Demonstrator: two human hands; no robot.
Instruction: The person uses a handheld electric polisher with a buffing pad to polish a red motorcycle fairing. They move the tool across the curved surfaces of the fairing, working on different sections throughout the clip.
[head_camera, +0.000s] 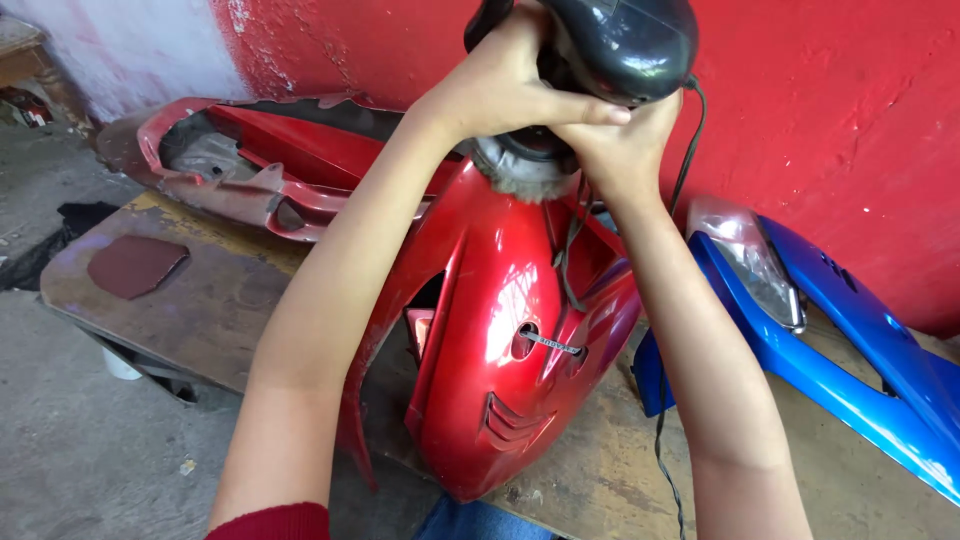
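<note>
We hold a black electric polisher (620, 40) with both hands at the far end of a glossy red scooter fairing (500, 340). Our left hand (500, 85) wraps over the machine's near side, fingers closed on the housing with the thumb stretched flat toward the right. Our right hand (620, 145) cups it from below, fingers curled tight under the body, so the two hands meet around the tool. Beneath them the woolly polishing pad (520, 170) sits pressed on the crest of the fairing.

To work this well, we judge that the pad should lie flat on the curved paint rather than on its edge, with even, light pressure from both hands, since the ridge here is narrow and paint on a ridge could burn through. The black power cord (665, 400) hangs down the right side of the fairing, close to the pad; it is best kept clear of the spinning wool.

The fairing stands propped on a worn wooden workbench (200, 300), seemingly unclamped, so steady downward force matters more than sideways push. To the left lies another red body panel (250, 170), inner side up; to the right, just beside, a blue fairing with a headlamp lens (850, 350). A dark red patch (135, 263) rests on the bench's left end, before a red painted wall (820, 110).
</note>
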